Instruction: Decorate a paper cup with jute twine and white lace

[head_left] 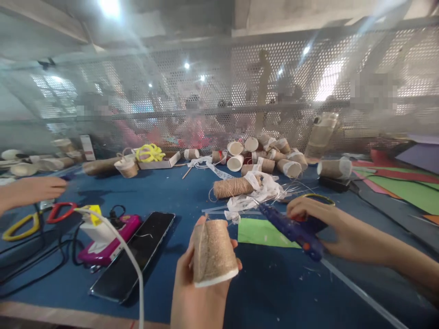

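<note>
In my left hand [200, 297] is a paper cup [216, 251] covered in brown twine, tilted with its white rim toward me. My fingers wrap round its far side. Off to the right, my right hand [318, 224] is closed round a blue hot glue gun [291, 228], whose tip points left and away from me. A clear glue stick [360, 292] runs out of the gun's back. The gun is apart from the cup, above a green paper sheet [265, 232]. Beyond it lies a roll of twine [235, 187] beside crumpled white plastic [255, 192].
A phone [137, 256], a magenta power strip [109, 242] with a white cable, and scissors [22, 227] lie at left. Another person's hand [37, 189] reaches in there. Several wrapped cups [290, 168] line the back, before a perforated screen [212, 91]. Coloured paper [411, 183] lies at right.
</note>
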`<control>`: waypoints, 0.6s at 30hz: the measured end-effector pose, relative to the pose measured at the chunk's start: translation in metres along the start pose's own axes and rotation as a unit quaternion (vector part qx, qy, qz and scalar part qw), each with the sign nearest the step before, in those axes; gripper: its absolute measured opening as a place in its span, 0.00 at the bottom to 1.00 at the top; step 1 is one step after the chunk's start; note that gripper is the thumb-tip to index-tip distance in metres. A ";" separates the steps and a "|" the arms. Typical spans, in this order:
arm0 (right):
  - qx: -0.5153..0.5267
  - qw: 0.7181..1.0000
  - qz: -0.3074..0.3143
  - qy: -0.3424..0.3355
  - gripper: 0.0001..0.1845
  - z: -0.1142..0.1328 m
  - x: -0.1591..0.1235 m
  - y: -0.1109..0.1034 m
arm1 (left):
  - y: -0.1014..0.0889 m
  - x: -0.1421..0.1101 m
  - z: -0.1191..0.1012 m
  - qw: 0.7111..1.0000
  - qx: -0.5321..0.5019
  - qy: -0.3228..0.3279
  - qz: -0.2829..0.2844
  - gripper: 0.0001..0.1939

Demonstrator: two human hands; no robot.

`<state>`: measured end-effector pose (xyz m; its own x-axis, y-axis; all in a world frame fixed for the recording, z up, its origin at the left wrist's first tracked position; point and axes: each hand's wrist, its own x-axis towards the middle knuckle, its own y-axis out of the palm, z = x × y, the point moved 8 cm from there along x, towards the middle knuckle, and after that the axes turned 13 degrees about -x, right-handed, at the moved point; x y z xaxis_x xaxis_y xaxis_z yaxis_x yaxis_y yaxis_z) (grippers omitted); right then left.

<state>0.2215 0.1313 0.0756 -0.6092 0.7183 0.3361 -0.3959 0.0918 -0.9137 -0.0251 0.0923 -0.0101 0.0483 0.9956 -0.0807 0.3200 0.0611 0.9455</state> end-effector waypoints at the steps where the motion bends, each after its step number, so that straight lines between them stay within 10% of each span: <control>1: 0.026 1.000 -0.009 0.002 0.19 -0.003 0.000 -0.002 | 0.004 -0.002 0.001 1.000 -0.001 0.001 0.007 0.28; 7: 0.204 0.965 -0.080 0.146 0.16 -0.034 -0.010 0.002 | 0.014 -0.011 0.007 1.000 -0.002 -0.011 0.027 0.25; 18: 0.325 0.923 -0.063 0.194 0.27 -0.020 -0.009 0.038 | -0.006 -0.006 0.021 0.994 -0.033 -0.061 -0.086 0.29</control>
<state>0.2255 0.1417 0.0335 -0.2882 0.9348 0.2077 -0.8525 -0.1517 -0.5003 -0.0077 0.0846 -0.0221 0.1139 0.9540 -0.2774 0.2703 0.2389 0.9327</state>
